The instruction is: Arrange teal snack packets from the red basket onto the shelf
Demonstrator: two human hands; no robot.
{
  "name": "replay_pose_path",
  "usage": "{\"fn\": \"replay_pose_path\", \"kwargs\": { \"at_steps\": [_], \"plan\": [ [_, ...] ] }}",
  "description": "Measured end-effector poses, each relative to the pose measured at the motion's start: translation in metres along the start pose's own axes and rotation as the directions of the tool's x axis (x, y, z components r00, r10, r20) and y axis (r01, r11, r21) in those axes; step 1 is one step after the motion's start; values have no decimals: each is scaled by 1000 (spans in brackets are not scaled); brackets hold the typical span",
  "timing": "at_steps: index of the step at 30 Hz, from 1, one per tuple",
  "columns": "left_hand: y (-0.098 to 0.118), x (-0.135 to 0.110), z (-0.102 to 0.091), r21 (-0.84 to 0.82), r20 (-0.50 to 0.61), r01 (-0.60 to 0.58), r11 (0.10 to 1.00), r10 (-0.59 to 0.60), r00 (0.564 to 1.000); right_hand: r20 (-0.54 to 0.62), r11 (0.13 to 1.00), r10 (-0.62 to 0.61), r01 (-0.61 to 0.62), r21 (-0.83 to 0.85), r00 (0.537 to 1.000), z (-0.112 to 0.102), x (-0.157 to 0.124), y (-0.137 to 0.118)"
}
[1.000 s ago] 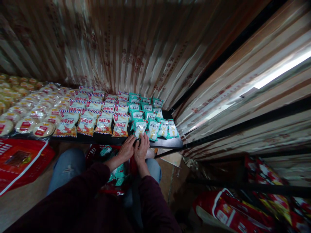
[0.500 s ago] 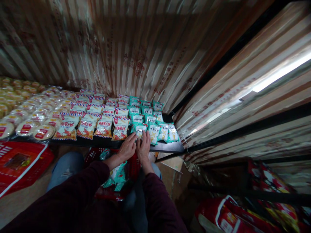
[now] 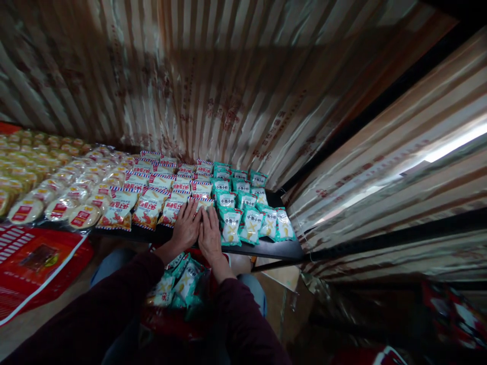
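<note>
My left hand (image 3: 186, 226) and my right hand (image 3: 209, 234) lie side by side, palms down and fingers stretched flat, on a red-white-and-blue snack packet (image 3: 201, 202) at the front of a black shelf (image 3: 266, 248). Right beside my right hand stand rows of teal snack packets (image 3: 230, 225). More red-white-and-blue packets (image 3: 148, 210) run to the left of my left hand. Both arms wear dark maroon sleeves.
Round yellowish cakes in clear wrap (image 3: 61, 205) fill the shelf's left part. A red basket (image 3: 182, 304) on my lap holds more teal packets (image 3: 182, 281). A red printed box (image 3: 34, 258) sits low at the left. Foil-striped wrapping covers the walls behind and right.
Both hands slid left from the front teal packet onto the red-white-and-blue packet beside it, and now lie flat. The view shifted a little, moving the shelf lower in the picture.
</note>
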State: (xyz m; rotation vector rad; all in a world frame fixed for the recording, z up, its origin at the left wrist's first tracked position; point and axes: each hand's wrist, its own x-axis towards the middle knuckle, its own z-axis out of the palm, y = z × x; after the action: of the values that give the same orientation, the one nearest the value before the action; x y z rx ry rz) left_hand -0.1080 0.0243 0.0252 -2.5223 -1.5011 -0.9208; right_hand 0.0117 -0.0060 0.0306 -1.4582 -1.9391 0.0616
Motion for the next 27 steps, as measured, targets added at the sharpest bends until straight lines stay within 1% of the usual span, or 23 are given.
{"fn": "replay_pose_path", "kwargs": {
  "at_steps": [3,6,8,10,14,17,20,22,25,27],
  "plan": [
    [-1,-2,1,-6,9,-10,1000,10,1000,15,997,64,-64,42,998,8,2,-1],
    [-3,3,-3,-25,-3,-27,999,27,1000,-23,992,110,-108,68,994,7,8,-1],
    [-5,8,-6,-35,-21,-18,999,18,1000,-46,991,120,-117,73,992,6,20,-1],
    [-7,12,-7,-45,-35,-6,999,4,999,-38,992,111,-108,60,993,5,38,-2],
    [-7,14,-10,-39,-34,-22,999,21,999,29,997,75,-75,-12,997,9,84,-4],
    [-3,13,-13,-29,-6,-24,999,23,1000,112,994,62,-51,-93,992,12,110,-3],
    [0,12,-13,-24,26,-17,1000,18,1000,236,985,62,-21,-173,970,13,122,1],
    [0,12,-11,-27,33,-20,999,21,999,290,978,57,5,-208,955,12,125,4],
    [-4,12,-10,-34,28,-28,999,29,999,284,972,44,24,-232,958,12,133,10],
    [-9,13,-12,-32,15,-20,999,20,1000,282,974,31,35,-225,959,15,145,10]
  ]
}}
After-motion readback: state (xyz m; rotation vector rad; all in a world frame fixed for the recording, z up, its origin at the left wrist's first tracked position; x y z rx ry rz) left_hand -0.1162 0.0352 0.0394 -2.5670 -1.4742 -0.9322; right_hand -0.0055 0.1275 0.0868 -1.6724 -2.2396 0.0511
